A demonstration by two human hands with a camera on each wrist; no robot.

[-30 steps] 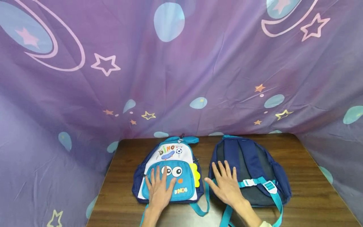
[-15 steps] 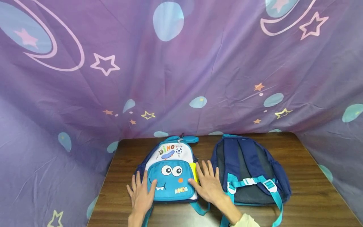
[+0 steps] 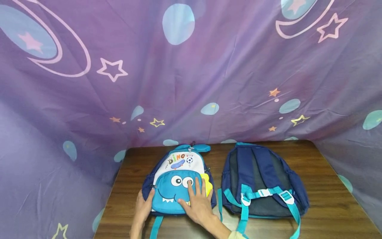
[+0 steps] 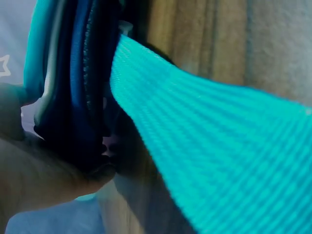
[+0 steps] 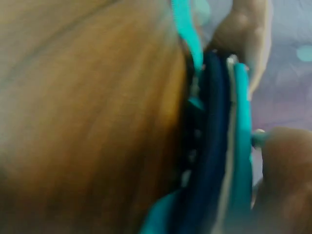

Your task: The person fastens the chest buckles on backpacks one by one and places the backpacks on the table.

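Note:
A small children's backpack (image 3: pixel 167 189) lies face up on the left of the table, with a white top, a blue cartoon-face pocket and yellow spikes on one side. My left hand (image 3: pixel 142 208) grips its lower left edge, the thumb on top; in the left wrist view the fingers (image 4: pixel 53 180) reach beneath the edge. A teal strap (image 4: pixel 209 126) crosses in front of that camera. My right hand (image 3: pixel 199 204) rests with spread fingers on the lower right of the pocket. The right wrist view is blurred and shows the backpack's side (image 5: pixel 214 146) edge-on.
A second navy backpack (image 3: pixel 270 179) lies back side up to the right, its teal straps (image 3: pixel 265 192) trailing toward the front edge. Both sit on a brown wooden table (image 3: pixel 331 199). A purple curtain (image 3: pixel 191 83) with stars hangs behind and at the sides.
My left hand moved from over the pocket to the backpack's left edge and now grips it. My right hand moved left from the second backpack onto the first one's pocket.

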